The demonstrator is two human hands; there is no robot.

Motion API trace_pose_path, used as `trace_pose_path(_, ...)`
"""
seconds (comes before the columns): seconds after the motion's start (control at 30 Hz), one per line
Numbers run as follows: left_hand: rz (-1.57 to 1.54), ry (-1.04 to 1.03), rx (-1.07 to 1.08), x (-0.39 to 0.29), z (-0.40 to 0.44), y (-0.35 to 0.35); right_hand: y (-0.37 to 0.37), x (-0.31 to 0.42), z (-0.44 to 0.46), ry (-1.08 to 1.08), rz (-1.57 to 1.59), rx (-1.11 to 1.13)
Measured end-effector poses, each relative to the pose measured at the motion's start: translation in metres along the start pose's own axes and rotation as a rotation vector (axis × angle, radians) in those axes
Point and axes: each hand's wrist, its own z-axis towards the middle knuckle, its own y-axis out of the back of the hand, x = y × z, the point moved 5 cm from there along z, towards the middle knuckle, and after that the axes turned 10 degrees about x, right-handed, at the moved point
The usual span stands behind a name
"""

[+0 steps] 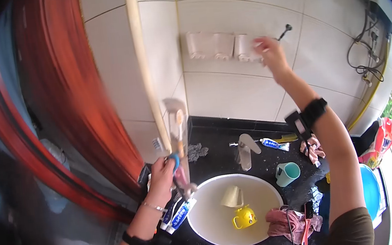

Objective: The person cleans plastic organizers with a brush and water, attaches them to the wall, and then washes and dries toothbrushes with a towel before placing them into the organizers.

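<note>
My left hand point(161, 175) is closed at the left of the sink, round a toothbrush point(158, 144) with its bristle head up. Something blue and pinkish shows at the fingers, too blurred to name. An orange-tipped stick point(179, 122) stands upright just behind this hand; whether I hold it is unclear. My right hand point(272, 55) is raised to the wall, beside the rightmost of three whitish cups point(241, 47) fixed in a row. Blur hides how its fingers are set. A thin black rod with a round end point(285, 30) juts out behind it.
A white basin point(208, 221) holds a pale cup point(232, 197) and a yellow cup point(245, 218). Around it are a faucet point(246, 153), teal cup point(287, 173), toothpaste tubes point(177, 216), pink cloth point(284, 222) and red-handled brush point(306, 231). A pale pole point(141, 55) stands left.
</note>
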Motion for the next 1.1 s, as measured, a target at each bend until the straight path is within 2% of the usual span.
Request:
trace_pose_path(0.03,0.066,-0.046,-0.078,-0.002,0.008,-0.002,-0.041,0.033,-0.027,-0.048,0.043,0.344)
trace_pose_path(0.07,0.076,-0.083,-0.096,-0.006,0.013,-0.006,-0.075,0.056,-0.054,0.049,-0.156,0.602)
trace_pose_path(0.1,0.087,-0.119,-0.107,-0.010,0.017,-0.010,-0.098,0.067,-0.074,0.052,-0.198,0.765)
trace_pose_path(0.17,0.091,-0.135,-0.133,-0.015,0.024,-0.017,-0.129,0.080,-0.106,-0.042,-0.148,0.855)
trace_pose_path(0.3,0.071,-0.160,-0.179,-0.028,0.022,-0.032,-0.160,0.084,-0.125,0.029,-0.101,0.687)
trace_pose_path(0.37,0.067,-0.172,-0.161,-0.029,0.024,-0.034,-0.170,0.076,-0.119,-0.083,0.027,0.619)
trace_pose_path(0.43,0.011,-0.211,-0.107,-0.033,0.023,-0.038,-0.167,0.078,-0.106,-0.066,0.038,0.586)
trace_pose_path(0.47,-0.038,-0.222,-0.081,-0.035,0.022,-0.038,-0.164,0.069,-0.095,-0.115,0.188,0.533)
trace_pose_path(0.5,-0.041,-0.227,-0.077,-0.037,0.019,-0.037,-0.159,0.063,-0.082,-0.162,0.339,0.479)
trace_pose_path(0.57,-0.094,-0.204,-0.028,-0.039,0.015,-0.034,-0.128,0.063,-0.033,-0.112,0.367,0.352)
trace_pose_path(0.63,-0.109,-0.205,-0.004,-0.040,0.010,-0.030,-0.083,0.085,0.018,-0.068,0.410,0.101)
trace_pose_path(0.7,-0.146,-0.133,0.067,-0.036,0.007,-0.030,-0.041,0.084,0.085,0.046,0.153,-0.097)
trace_pose_path(0.73,-0.170,-0.150,0.073,-0.031,0.010,-0.028,-0.022,0.083,0.112,0.078,0.163,-0.101)
trace_pose_path(0.8,-0.195,-0.133,0.085,-0.028,0.007,-0.022,0.012,0.096,0.124,0.019,-0.061,-0.217)
trace_pose_path(0.83,-0.215,-0.112,0.094,-0.029,0.005,-0.021,0.028,0.093,0.132,0.024,-0.075,-0.224)
trace_pose_path(0.9,-0.233,-0.105,0.109,-0.039,-0.004,-0.021,0.058,0.086,0.141,-0.031,-0.577,-0.233)
trace_pose_path(0.93,-0.236,-0.078,0.108,-0.034,-0.003,-0.017,0.067,0.080,0.141,-0.033,-0.586,-0.229)
trace_pose_path(1.0,-0.243,-0.050,0.106,-0.025,0.000,-0.010,0.083,0.055,0.139,-0.274,-0.518,-0.191)
trace_pose_path(1.1,-0.143,-0.032,0.068,-0.011,0.006,-0.006,0.095,0.021,0.134,-0.385,-0.437,-0.124)
